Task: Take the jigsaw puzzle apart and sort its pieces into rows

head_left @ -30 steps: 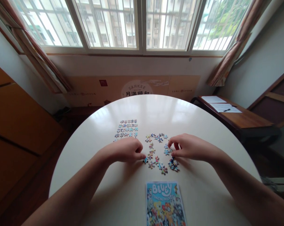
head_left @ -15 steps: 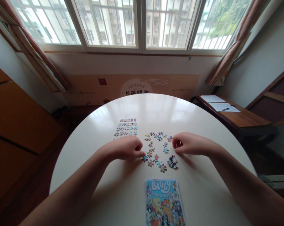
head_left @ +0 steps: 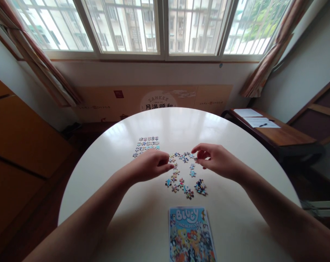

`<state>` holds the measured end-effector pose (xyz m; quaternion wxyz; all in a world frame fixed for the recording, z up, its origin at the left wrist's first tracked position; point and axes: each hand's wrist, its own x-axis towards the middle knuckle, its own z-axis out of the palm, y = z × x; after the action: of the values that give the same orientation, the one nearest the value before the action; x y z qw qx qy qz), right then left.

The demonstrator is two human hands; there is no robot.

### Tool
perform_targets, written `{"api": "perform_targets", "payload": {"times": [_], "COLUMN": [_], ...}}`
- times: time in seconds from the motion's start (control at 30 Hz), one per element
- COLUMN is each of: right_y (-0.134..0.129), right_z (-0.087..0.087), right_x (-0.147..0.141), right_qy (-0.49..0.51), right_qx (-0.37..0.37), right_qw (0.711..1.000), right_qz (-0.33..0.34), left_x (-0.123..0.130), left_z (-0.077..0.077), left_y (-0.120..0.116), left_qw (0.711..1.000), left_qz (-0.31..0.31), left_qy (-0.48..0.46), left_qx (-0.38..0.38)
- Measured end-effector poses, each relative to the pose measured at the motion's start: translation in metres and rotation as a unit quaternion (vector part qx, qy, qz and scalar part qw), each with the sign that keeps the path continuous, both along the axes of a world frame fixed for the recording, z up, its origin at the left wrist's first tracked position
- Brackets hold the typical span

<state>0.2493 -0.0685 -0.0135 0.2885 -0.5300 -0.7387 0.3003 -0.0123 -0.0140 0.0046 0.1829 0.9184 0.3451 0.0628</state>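
Observation:
My left hand hovers at the left side of a rough ring of loose jigsaw pieces. Its fingers are curled with the thumb apart from them, and I see nothing held. On the ring's upper right is my right hand, forefinger stretched out and thumb apart, partly covering a few pieces. Two joined-looking pieces lie just left of its wrist side. A dark blue cluster of pieces and a light blue piece lie nearer to me. Rows of sorted pieces stand behind my left hand, which hides some.
A picture sheet reading "Bluey" lies at the near side of the round white table. To the right, a wooden side table carries white papers and a pen. A barred window spans the far wall.
My left hand has lifted away from the light blue piece and moved up and slightly right. The right hand has shifted up and left, its fingers spreading from a pinch.

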Motion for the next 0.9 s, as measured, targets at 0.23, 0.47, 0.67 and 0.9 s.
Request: {"api": "perform_targets", "payload": {"times": [0.23, 0.47, 0.67, 0.9], "right_y": [-0.013, -0.015, -0.018, -0.018], "right_z": [-0.008, -0.013, -0.015, -0.019], "right_x": [-0.029, -0.038, -0.042, -0.047], "right_qy": [0.093, 0.157, 0.174, 0.224], "right_qx": [0.094, 0.111, 0.118, 0.072], "right_qw": [0.990, 0.981, 0.977, 0.972], "right_qz": [0.037, 0.009, 0.033, 0.024], "left_x": [0.004, 0.010, 0.013, 0.016], "left_z": [0.001, -0.003, -0.007, -0.007], "left_y": [-0.008, -0.012, -0.015, -0.018], "left_qw": [0.990, 0.985, 0.981, 0.982], "left_qz": [-0.017, -0.006, -0.003, -0.022], "left_qy": [-0.138, -0.170, -0.193, -0.184], "left_qx": [0.023, -0.012, -0.018, -0.028]}}
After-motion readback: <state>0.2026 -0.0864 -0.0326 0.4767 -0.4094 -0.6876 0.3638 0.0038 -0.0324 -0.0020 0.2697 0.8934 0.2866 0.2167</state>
